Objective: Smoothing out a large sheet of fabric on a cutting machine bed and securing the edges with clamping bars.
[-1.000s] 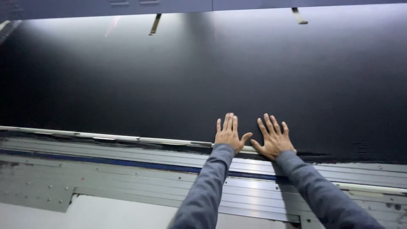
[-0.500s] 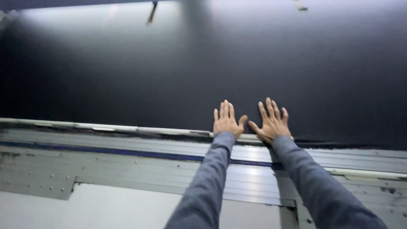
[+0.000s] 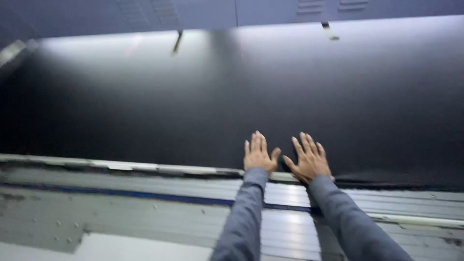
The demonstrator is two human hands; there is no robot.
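A large matte black sheet (image 3: 232, 96) lies flat and fills most of the head view. My left hand (image 3: 258, 153) rests palm down on its near edge, fingers spread. My right hand (image 3: 309, 158) lies flat beside it, a little to the right, fingers spread too. Both hands press on the sheet and grip nothing. Grey sleeves cover both forearms.
A grey metal frame (image 3: 145, 203) with a pale rail (image 3: 121, 166) and a blue stripe runs along the sheet's near edge. Two thin strips (image 3: 177, 42) hang at the far edge. Grey panels (image 3: 270, 9) stand behind the sheet.
My hands stay flat on the sheet's near edge. The view has shifted slightly, so the hands sit a bit lower and to the right in the frame.
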